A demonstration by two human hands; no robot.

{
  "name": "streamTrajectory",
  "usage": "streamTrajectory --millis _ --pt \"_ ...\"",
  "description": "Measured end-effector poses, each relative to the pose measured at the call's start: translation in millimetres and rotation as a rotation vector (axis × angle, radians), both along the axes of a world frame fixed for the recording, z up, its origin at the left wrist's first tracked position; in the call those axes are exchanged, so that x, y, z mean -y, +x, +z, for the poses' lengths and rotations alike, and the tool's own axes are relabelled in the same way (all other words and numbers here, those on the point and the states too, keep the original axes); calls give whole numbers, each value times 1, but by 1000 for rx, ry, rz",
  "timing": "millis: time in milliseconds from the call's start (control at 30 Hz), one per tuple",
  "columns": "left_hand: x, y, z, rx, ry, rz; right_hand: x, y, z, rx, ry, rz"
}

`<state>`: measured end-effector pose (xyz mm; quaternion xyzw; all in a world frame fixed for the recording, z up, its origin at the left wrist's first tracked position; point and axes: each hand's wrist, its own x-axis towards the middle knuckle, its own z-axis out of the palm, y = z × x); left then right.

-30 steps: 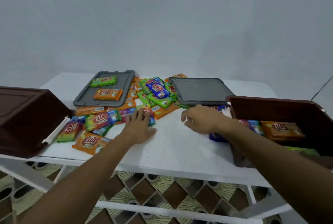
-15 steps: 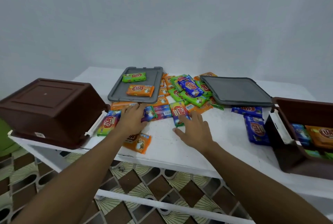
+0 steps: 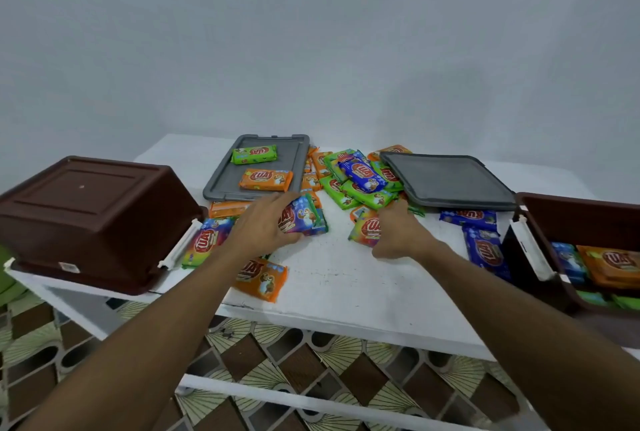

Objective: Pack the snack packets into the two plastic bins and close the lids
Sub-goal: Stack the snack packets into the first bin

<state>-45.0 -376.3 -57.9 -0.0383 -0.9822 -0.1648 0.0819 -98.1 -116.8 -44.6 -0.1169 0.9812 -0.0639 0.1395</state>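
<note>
Snack packets in orange, green and blue lie scattered over the middle of the white table (image 3: 346, 285). My left hand (image 3: 266, 226) grips a multicoloured packet (image 3: 304, 217) and tilts it up off the table. My right hand (image 3: 401, 236) pinches another multicoloured packet (image 3: 365, 231) beside it. A brown bin (image 3: 93, 219) lies on its side at the left, its opening facing the packets. A second brown bin (image 3: 585, 219) at the right holds several packets. Two grey lids lie at the back: the left lid (image 3: 221, 184) carries a green and an orange packet, the right lid (image 3: 450, 181) rests on packets.
An orange packet (image 3: 263, 278) lies near the table's front edge under my left forearm. Two blue packets (image 3: 485, 250) lie beside the right bin. A plain white wall stands behind the table. Below is a patterned brown and cream floor (image 3: 311, 368).
The camera has swung left. My right hand moved from near the right bin to the middle pile. Both hands went from lying flat on packets to taking hold of one each.
</note>
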Motion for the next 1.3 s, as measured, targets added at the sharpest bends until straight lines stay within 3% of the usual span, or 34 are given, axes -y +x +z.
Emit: streamTrajectory --millis 167,367,500,700,867,967,1067,1167,1300 --pt "-39 -9 18 15 -46 -106 -46 1 37 -141 101 208" --pt "-108 -23 46 -25 -70 -209 -129 7 83 -164 -135 212" --pt "-180 -29 67 -45 -20 -278 -203 14 101 -245 -186 177" --pt "-289 -48 88 -137 -26 -421 -323 11 107 -254 -165 124" --pt "-364 -66 92 -122 -37 -517 -390 2 88 -216 8 141" --pt "-401 -72 84 -44 -135 -527 -408 -3 70 -241 167 172" --pt "-431 -73 72 22 -355 -519 -416 -4 52 -219 300 228" --pt "-446 -75 58 123 -504 -540 -421 -4 43 -169 268 232" --pt "-451 -77 53 87 -685 -547 -422 -9 39 -204 259 222"
